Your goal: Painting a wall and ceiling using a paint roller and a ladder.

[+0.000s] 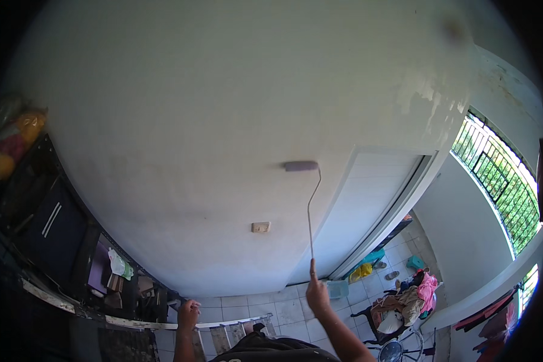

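My right hand (317, 296) is shut around the handle of a paint roller (301, 166). The roller's long wire frame (309, 212) rises from the fist, and its greyish-purple sleeve lies against the pale wall (199, 135), left of the top of a white door (375, 181). Lower down to the left, my left hand (189, 313) is raised with its fingers curled; whether anything is in them cannot be made out. Below both hands are the steps of a worn ladder (219, 339). A wall switch plate (260, 227) sits below and left of the roller sleeve.
A dark shelf unit (65, 217) with bags and boxes stands at left. Clothes (412, 298) are heaped on a chair at lower right, near a round fan (391, 350). A clear plastic tub (338, 288) rests on the tiled floor (294, 312). A barred window (497, 181) is at right.
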A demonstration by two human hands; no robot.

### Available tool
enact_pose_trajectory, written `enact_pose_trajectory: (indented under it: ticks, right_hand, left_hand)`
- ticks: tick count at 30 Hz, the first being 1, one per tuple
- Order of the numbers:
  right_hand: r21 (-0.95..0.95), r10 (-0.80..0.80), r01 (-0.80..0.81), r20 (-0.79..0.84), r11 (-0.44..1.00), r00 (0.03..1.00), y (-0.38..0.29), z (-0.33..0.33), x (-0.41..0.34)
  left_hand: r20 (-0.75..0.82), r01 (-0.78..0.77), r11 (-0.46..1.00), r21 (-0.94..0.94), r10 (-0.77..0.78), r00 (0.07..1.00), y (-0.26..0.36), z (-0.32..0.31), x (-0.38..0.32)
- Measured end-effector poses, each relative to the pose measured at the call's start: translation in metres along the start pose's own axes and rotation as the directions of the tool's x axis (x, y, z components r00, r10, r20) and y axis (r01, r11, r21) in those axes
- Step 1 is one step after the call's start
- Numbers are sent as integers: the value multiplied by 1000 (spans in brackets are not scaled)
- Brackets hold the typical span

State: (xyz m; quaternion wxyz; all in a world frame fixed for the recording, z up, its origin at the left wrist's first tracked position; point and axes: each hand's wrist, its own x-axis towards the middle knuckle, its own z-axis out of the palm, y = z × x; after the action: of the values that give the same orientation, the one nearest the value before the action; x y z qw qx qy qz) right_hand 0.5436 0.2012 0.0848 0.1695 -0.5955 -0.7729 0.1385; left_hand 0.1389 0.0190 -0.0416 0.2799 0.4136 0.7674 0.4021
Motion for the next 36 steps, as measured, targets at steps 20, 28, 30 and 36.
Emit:
enact_pose_trajectory:
  ticks: [20, 28, 30, 36]
  right_hand:
    - [174, -19, 42, -133, 984, 991, -104, 45, 21]
    - [474, 183, -96, -141, 875, 973, -133, 4, -18]
    - [598, 260, -104, -181, 795, 948, -135, 2, -20]
    - [676, 217, 11, -252, 737, 943, -136, -25, -20]
  left_hand:
    - [-18, -117, 993, -33, 117, 993, 38, 13, -30]
    - [127, -64, 945, -322, 111, 986, 105, 34, -36]
    - [181, -119, 935, -333, 187, 966, 153, 36, -23]
    - [304, -319, 865, -387, 446, 842, 262, 24, -17]
